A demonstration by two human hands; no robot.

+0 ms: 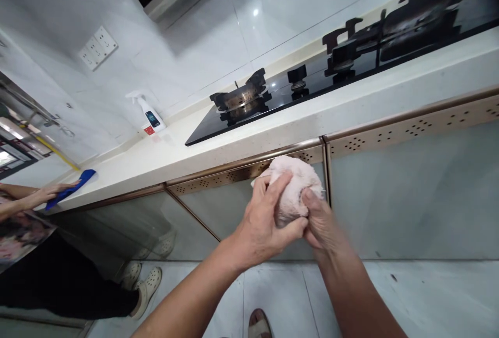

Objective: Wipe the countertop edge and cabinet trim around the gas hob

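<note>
A pale pink fluffy cloth (294, 179) is bunched into a ball in front of the lower cabinets, below the counter edge. My left hand (260, 223) grips it from the left, fingers bent over its top and thumb along the bottom. From the right, my right hand (322, 218) closes on the same cloth, its thumb pressed into the folds. Whether anything is wrapped inside is hidden. Above and behind the hands, a black glass gas stove (280, 92) is set into the counter.
A white counter (152, 158) runs along the tiled wall. On it stands a spray bottle (150, 112). At the left, another person's hand (50, 192) holds a blue cloth (74, 188) on the counter. A burner with a pan support (241, 98) rises from the stove; cabinet doors (413, 197) stand below.
</note>
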